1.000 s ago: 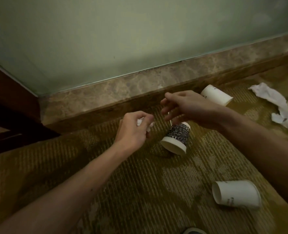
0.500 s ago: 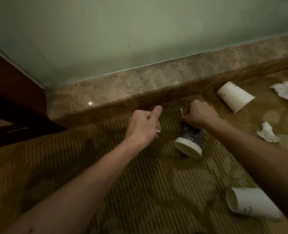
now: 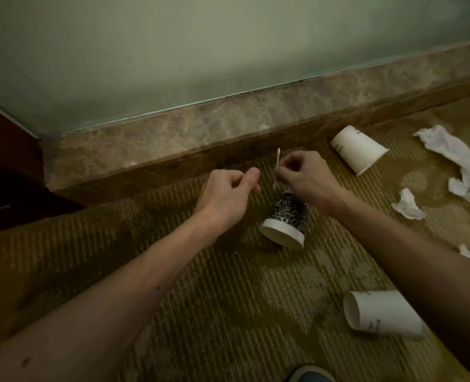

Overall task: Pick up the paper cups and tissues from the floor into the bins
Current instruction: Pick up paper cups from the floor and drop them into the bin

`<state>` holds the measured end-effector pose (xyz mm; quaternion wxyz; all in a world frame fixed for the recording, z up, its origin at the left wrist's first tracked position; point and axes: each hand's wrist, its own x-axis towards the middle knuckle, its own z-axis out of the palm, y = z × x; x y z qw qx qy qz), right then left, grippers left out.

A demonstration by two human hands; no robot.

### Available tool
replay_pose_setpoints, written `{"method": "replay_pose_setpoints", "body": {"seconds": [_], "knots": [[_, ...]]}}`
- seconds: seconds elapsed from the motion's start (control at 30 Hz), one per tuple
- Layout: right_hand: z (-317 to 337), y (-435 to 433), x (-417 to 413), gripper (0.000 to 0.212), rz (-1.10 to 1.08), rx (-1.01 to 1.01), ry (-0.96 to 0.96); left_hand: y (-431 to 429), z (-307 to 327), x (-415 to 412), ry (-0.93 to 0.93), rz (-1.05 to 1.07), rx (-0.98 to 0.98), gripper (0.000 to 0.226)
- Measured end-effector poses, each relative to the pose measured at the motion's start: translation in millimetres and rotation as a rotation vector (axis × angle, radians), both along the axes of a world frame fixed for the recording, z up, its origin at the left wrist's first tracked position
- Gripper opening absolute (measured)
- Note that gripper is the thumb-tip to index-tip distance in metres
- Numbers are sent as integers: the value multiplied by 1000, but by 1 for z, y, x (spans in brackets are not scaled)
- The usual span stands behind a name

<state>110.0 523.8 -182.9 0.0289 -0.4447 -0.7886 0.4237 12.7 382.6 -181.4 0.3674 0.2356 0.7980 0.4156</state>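
Carpet (image 3: 228,285) meets marble skirting (image 3: 173,133); 3 cups (image 3: 359,153) and tissues (image 3: 449,147) litter it. My right hand (image 3: 305,180) pinches a swab (image 3: 360,161); my left hand (image 3: 228,194) is clenched, contents unseen.

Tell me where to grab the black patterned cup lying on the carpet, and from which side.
Take the black patterned cup across its dark side wall, just behind the white rim, coming down from above. It lies on its side, mouth towards the person, so both flanks are exposed. The right hand is busy pinching a cotton swab.
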Motion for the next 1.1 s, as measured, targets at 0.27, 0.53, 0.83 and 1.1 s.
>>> {"method": "replay_pose_setpoints", "body": {"seconds": [0.27, 0.53, 0.83, 1.1], "knots": [[38, -19, 29, 5, -40, -438, 198, 4, 28, 9, -49, 27, 142, 48], [51, -39, 75, 10, -30, -522, 271, 9, 30, 45, -52, -138, 218, 24], [35, -41, 107, 16, -296, -349, 197, 7, 29, 50, -286, 3, 215, 25], [8, -50, 96, 67, -299, -390, 31, 4, 14, 48, -162, 49, 36, 22]]}}
